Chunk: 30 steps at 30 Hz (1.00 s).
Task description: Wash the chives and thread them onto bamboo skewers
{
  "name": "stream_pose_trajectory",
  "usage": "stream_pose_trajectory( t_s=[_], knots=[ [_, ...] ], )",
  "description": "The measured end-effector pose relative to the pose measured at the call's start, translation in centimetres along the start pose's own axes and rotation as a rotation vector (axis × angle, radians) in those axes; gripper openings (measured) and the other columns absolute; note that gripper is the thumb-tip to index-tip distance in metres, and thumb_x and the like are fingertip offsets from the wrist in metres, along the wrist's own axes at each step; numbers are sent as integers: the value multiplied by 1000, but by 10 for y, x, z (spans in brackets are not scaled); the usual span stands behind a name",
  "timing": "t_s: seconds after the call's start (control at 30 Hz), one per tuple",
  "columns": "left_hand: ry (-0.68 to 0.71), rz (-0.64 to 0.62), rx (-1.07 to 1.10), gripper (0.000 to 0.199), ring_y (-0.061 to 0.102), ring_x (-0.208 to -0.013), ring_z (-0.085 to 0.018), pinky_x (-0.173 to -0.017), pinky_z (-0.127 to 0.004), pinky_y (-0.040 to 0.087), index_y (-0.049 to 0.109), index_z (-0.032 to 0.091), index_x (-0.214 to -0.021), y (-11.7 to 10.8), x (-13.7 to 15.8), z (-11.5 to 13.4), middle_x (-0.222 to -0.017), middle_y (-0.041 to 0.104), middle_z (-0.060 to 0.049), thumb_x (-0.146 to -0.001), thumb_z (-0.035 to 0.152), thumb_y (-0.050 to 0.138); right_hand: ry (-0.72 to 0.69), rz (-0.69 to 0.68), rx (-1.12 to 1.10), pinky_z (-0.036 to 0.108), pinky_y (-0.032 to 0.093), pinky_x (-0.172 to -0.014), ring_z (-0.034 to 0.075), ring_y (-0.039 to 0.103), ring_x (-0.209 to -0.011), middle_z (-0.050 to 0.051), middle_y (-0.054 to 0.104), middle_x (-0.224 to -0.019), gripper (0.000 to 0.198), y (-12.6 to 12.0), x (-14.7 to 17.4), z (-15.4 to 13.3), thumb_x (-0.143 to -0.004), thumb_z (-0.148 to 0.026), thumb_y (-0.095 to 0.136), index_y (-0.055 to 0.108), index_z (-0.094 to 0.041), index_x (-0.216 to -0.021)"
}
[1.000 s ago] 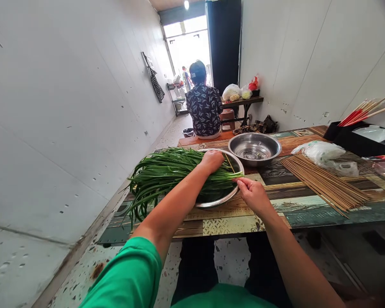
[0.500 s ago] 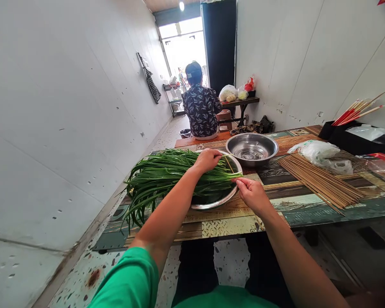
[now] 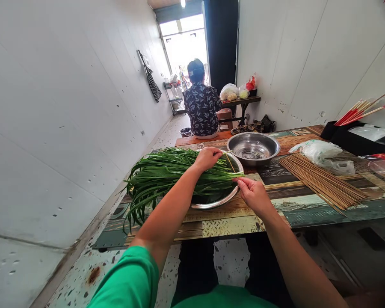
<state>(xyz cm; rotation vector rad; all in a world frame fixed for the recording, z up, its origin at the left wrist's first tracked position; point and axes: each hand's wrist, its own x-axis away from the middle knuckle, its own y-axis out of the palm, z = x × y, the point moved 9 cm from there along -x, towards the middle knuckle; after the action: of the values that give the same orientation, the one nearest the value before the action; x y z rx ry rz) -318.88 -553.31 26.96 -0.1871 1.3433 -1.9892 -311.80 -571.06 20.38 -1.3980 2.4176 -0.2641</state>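
bright daylight from doorway (image 3: 186, 47), blown out | soft shadows | wide-angle edge distortion | sharp

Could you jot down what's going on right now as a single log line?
left hand: resting on chives, thin stick at fingers | right hand: pinching chive ends at bowl rim | nearby: empty bowl, skewers

An empty shiny metal bowl (image 3: 253, 147) sits near the far edge of the patterned table (image 3: 311, 209). Beside it, toward the right, lies a big pile of thin wooden sticks (image 3: 321, 182). A crumpled white plastic bag (image 3: 319, 152) rests just behind the sticks. At the far right corner a black box (image 3: 356, 139) holds what may be red-tipped sticks (image 3: 359, 112). Past the table, a person in a leafy shirt (image 3: 201, 107) sits facing away.
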Motion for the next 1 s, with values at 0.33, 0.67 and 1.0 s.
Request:
stream_pose_trajectory(
  t_s=[0.33, 0.67, 1.0],
  knots=[
    [-6, 9, 48, 30, 69, -94, -16, -98, -27, 50, 80, 16, -112, -1, 2, 2, -104, 78, -5, -94, 16, 56, -2, -14, 19, 26, 32, -55, 14, 40, -54, -3, 35, -46, 53, 0, 0, -1, -87, -49, 44, 77, -9, -100],
    [-24, -1, 63, 30, 70, -99, -17, -99, -27, 51, 79, 16, -114, -2, 3, 2, -109, 78, -6, -94, 15, 56, -11, -8, 18, 26, 35, -57, 16, 44, -57, -2, 37, -46, 53, 0, -2, -1, -87, -48, 45, 78, -8, -99],
    [-21, -6, 49, 30, 70, -99, -17, -98, -26, 51, 80, 18, -114, -3, 3, 2, -109, 78, -5, -94, 15, 57, -8, -9, 27, 26, 33, -56, 16, 42, -56, -2, 35, -47, 52, -1, -1, -2, -87, -48, 44, 77, -9, -98]
  ],
)
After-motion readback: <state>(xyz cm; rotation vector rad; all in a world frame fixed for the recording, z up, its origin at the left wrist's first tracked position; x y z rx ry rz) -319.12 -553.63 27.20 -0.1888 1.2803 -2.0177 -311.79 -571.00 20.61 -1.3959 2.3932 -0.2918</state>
